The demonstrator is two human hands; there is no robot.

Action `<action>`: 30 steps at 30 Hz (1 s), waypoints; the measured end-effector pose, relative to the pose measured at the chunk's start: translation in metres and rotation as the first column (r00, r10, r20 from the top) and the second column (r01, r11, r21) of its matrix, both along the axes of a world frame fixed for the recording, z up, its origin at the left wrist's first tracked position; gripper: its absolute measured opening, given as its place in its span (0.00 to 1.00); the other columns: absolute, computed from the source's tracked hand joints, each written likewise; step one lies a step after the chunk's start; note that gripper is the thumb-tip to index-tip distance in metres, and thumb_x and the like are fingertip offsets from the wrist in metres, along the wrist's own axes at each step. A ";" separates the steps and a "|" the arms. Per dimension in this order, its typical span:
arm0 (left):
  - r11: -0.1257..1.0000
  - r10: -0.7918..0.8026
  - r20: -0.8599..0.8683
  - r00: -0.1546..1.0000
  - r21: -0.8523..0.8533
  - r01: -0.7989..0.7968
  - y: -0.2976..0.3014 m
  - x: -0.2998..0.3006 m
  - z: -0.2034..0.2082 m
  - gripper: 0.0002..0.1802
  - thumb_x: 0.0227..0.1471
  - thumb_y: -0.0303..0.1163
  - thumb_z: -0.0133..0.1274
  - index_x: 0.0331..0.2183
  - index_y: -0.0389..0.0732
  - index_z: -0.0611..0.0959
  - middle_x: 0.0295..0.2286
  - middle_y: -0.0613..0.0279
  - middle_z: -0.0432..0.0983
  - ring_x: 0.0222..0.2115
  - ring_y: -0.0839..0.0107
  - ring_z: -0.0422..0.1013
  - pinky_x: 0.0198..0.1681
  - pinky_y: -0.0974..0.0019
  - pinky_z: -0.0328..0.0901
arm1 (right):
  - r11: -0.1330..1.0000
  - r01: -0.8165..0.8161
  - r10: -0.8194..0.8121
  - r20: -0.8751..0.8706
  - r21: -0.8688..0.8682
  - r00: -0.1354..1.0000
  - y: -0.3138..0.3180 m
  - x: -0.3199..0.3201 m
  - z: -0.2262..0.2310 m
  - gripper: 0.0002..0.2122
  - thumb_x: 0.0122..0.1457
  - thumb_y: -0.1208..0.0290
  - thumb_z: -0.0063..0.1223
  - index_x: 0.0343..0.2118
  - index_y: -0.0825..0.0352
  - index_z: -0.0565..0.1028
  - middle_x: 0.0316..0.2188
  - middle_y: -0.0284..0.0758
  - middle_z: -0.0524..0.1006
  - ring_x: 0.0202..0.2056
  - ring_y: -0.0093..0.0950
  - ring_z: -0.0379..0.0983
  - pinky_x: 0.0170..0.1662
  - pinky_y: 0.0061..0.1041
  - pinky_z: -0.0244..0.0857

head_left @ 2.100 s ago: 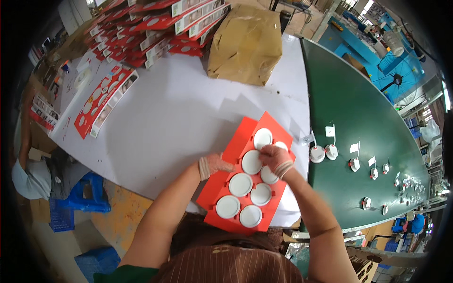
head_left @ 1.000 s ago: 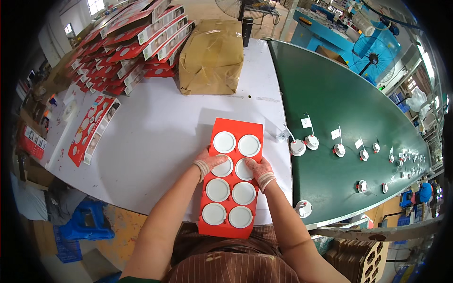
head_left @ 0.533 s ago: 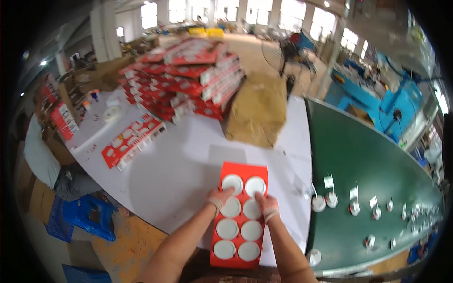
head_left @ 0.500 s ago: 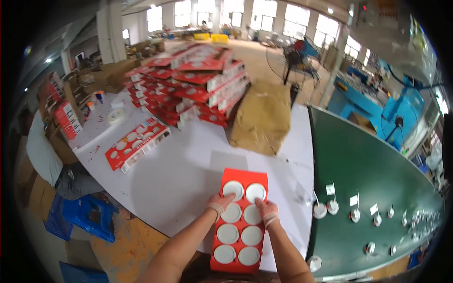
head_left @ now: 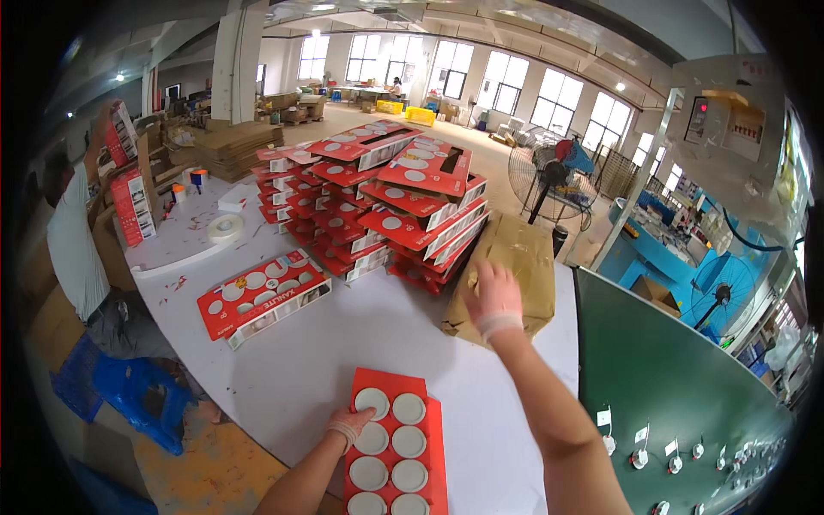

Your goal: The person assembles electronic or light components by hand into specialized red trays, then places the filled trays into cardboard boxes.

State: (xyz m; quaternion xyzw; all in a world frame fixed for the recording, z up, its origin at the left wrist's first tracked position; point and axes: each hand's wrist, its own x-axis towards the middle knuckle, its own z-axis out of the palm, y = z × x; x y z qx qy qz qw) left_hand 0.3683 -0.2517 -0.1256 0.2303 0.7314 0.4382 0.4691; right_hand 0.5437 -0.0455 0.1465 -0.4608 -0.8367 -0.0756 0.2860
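A red cardboard tray [head_left: 390, 379] lies toward me at the lower middle of the white table, with two columns of white round discs [head_left: 409, 442] set in it. My left hand [head_left: 350, 422] grips its left edge, thumb over the upper left disc. Stretched far forward, my right hand [head_left: 496, 296] is in front of a brown paper-wrapped package [head_left: 525, 275]; its fingers are apart, slightly bent, with nothing in them. Whether it touches the package I cannot tell. Both hands wear pale bands at the wrist. Beyond the package's left side rises a stack of red printed boxes [head_left: 421, 167].
A single red box [head_left: 262, 296] lies left on the table, near a tape roll [head_left: 226, 227]. On the right, a green conveyor belt [head_left: 661, 352] carries several small white round parts [head_left: 639, 459]. A fan [head_left: 549, 176] stands behind the package. A person [head_left: 73, 245] is at far left.
My right hand has let go of the tray and reached forward to the brown package. The tray, still in my left hand, appears lower and further left. My view has tilted up.
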 end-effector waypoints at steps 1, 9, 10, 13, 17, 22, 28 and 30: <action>1.000 0.005 0.005 1.000 0.003 -0.005 0.000 -0.002 0.000 0.22 0.39 0.48 0.60 0.27 0.37 0.81 0.20 0.64 0.74 0.19 0.73 0.67 0.24 0.66 0.63 | 0.983 -0.055 0.056 -0.001 0.176 0.998 0.015 -0.021 0.020 0.22 0.48 0.66 0.53 0.48 0.61 0.67 0.45 0.38 0.70 0.48 0.37 0.65 0.49 0.36 0.60; 0.995 -0.027 -0.007 1.000 -0.094 0.026 -0.005 0.003 0.034 0.26 0.41 0.49 0.58 0.34 0.36 0.82 0.29 0.59 0.79 0.31 0.67 0.74 0.37 0.65 0.66 | 0.893 0.046 -0.131 0.160 0.449 0.978 0.119 -0.094 0.063 0.17 0.56 0.71 0.42 0.49 0.59 0.66 0.50 0.35 0.69 0.55 0.32 0.60 0.55 0.34 0.56; 0.997 -0.010 0.006 1.000 -0.078 0.011 -0.005 0.002 0.037 0.26 0.41 0.50 0.58 0.33 0.36 0.82 0.29 0.59 0.79 0.30 0.66 0.74 0.36 0.65 0.66 | 0.953 0.042 -0.127 0.268 0.300 0.955 0.117 -0.096 0.067 0.15 0.56 0.71 0.40 0.47 0.59 0.68 0.48 0.36 0.70 0.54 0.32 0.63 0.54 0.34 0.59; 0.992 -0.032 0.071 0.997 -0.117 0.040 -0.004 0.001 0.041 0.26 0.40 0.51 0.58 0.33 0.36 0.82 0.29 0.58 0.79 0.30 0.66 0.74 0.36 0.64 0.67 | 0.988 0.111 -0.141 0.343 0.107 0.928 0.114 -0.089 0.084 0.11 0.56 0.71 0.40 0.41 0.61 0.72 0.41 0.38 0.75 0.46 0.35 0.71 0.47 0.34 0.65; 0.997 -0.051 -0.022 0.998 -0.050 0.050 0.004 0.001 0.021 0.27 0.39 0.51 0.59 0.31 0.36 0.82 0.27 0.59 0.78 0.27 0.68 0.73 0.33 0.65 0.67 | 0.959 0.071 -0.159 0.312 0.275 0.937 0.072 -0.031 0.125 0.10 0.53 0.73 0.41 0.39 0.60 0.70 0.37 0.38 0.75 0.40 0.37 0.73 0.41 0.36 0.66; 0.998 0.019 0.040 0.999 -0.056 -0.016 -0.017 -0.003 0.020 0.26 0.39 0.51 0.60 0.30 0.35 0.82 0.23 0.61 0.76 0.24 0.70 0.70 0.30 0.65 0.66 | 0.821 -0.114 -0.082 0.314 0.559 0.946 -0.022 0.066 0.131 0.08 0.49 0.75 0.45 0.35 0.61 0.69 0.32 0.34 0.75 0.36 0.32 0.72 0.39 0.31 0.63; 0.994 0.108 0.092 0.990 -0.016 -0.107 -0.056 -0.032 0.022 0.28 0.40 0.47 0.62 0.37 0.34 0.80 0.31 0.60 0.76 0.29 0.72 0.70 0.32 0.64 0.66 | 0.873 -0.033 -0.098 0.243 0.486 0.965 -0.179 0.204 0.080 0.06 0.46 0.77 0.50 0.29 0.63 0.73 0.24 0.34 0.75 0.27 0.36 0.73 0.30 0.33 0.64; 0.996 0.074 -0.018 0.997 -0.039 -0.075 -0.066 -0.053 0.013 0.30 0.39 0.49 0.62 0.38 0.33 0.79 0.33 0.57 0.76 0.32 0.71 0.71 0.35 0.63 0.66 | 0.960 -0.083 -0.009 0.329 0.266 0.944 -0.214 0.229 0.038 0.06 0.43 0.73 0.53 0.27 0.61 0.72 0.24 0.32 0.76 0.26 0.33 0.73 0.30 0.33 0.64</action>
